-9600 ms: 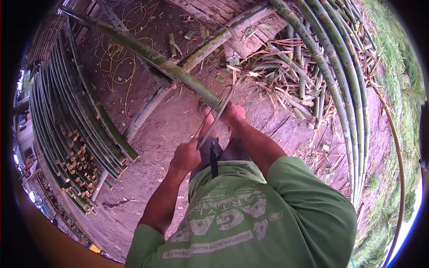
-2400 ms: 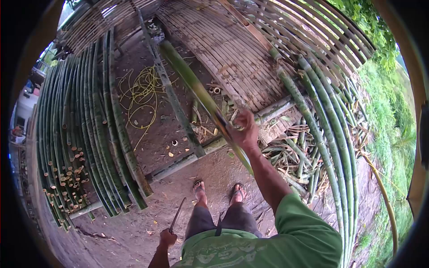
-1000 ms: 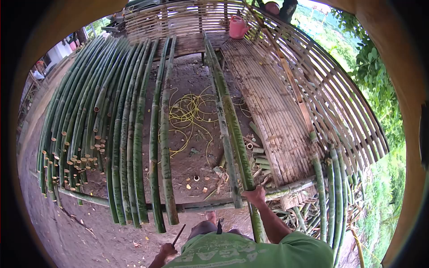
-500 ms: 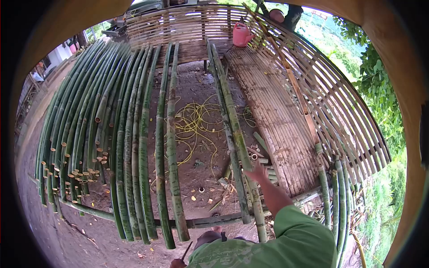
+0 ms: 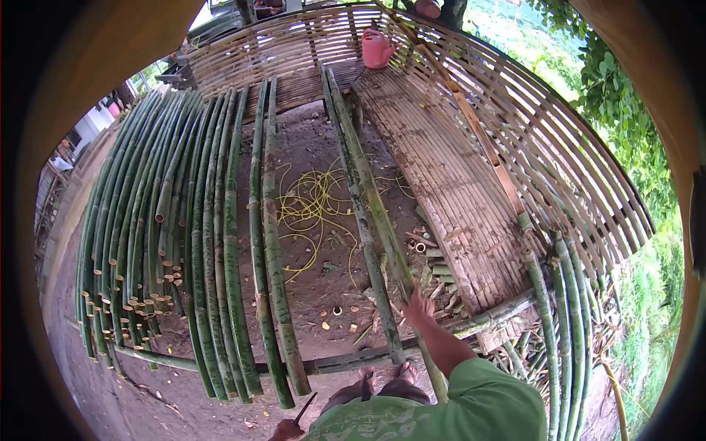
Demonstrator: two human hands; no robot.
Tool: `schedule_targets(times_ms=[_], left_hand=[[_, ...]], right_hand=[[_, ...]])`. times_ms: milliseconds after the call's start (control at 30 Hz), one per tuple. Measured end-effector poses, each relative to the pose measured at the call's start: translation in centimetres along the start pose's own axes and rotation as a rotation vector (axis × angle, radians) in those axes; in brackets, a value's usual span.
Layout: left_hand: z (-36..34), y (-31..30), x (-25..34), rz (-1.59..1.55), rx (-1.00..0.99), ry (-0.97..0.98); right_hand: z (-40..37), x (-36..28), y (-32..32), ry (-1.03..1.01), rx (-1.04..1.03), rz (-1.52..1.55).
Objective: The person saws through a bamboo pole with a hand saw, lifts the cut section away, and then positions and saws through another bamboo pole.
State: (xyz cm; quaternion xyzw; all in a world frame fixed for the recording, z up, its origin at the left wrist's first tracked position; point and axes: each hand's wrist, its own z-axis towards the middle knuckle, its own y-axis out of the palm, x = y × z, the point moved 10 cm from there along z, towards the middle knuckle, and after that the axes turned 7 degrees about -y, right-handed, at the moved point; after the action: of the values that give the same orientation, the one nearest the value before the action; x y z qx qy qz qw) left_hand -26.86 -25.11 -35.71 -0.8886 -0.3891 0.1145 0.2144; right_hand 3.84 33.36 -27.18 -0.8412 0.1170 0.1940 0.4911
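My right hand [image 5: 419, 309] is closed on a long green bamboo pole [image 5: 384, 213], the right one of a close pair. Just left of it lies the other, darker bamboo pole [image 5: 365, 231]. At the bottom edge my left hand [image 5: 287, 430] is closed on a knife [image 5: 306, 409] with a narrow dark blade pointing up; its handle is mostly hidden in the fingers. Both poles of the pair run away from me across a crosswise bamboo rail [image 5: 338, 364].
Several loose green poles [image 5: 234, 264] and a dense stack [image 5: 132, 220] lie to the left. A slatted bamboo bench [image 5: 441, 191] stands on the right, with a pink watering can [image 5: 376, 50] at its far end. Tangled yellow rope [image 5: 312, 202] and bamboo offcuts [image 5: 441, 272] lie on the ground.
My right hand has come nearer to me along the pole, and its spread fingers have closed on it. The view has shifted slightly; my feet show more. The knife stays in my left hand.
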Motion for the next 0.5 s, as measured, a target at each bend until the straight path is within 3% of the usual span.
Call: schedule_targets(times_ms=[67, 200, 300, 500], left_hand=[[-1.4, -0.9, 0.4, 0.008, 0.009, -0.003], [-4.2, -1.8, 0.5, 0.011, 0.022, -0.015], [-5.8, -2.5, -0.3, -0.001, 0.041, -0.018], [-9.2, -3.6, -5.1, 0.005, 0.094, 0.086]], right_hand=[[3.2, -1.7, -0.8, -0.273, 0.326, -0.078], [1.1, -1.8, -2.9, -0.263, 0.23, 0.097], [-3.0, 1.9, -0.9, -0.15, -0.021, 0.288], [0.9, 2.4, 1.0, -0.055, -0.059, 0.058]])
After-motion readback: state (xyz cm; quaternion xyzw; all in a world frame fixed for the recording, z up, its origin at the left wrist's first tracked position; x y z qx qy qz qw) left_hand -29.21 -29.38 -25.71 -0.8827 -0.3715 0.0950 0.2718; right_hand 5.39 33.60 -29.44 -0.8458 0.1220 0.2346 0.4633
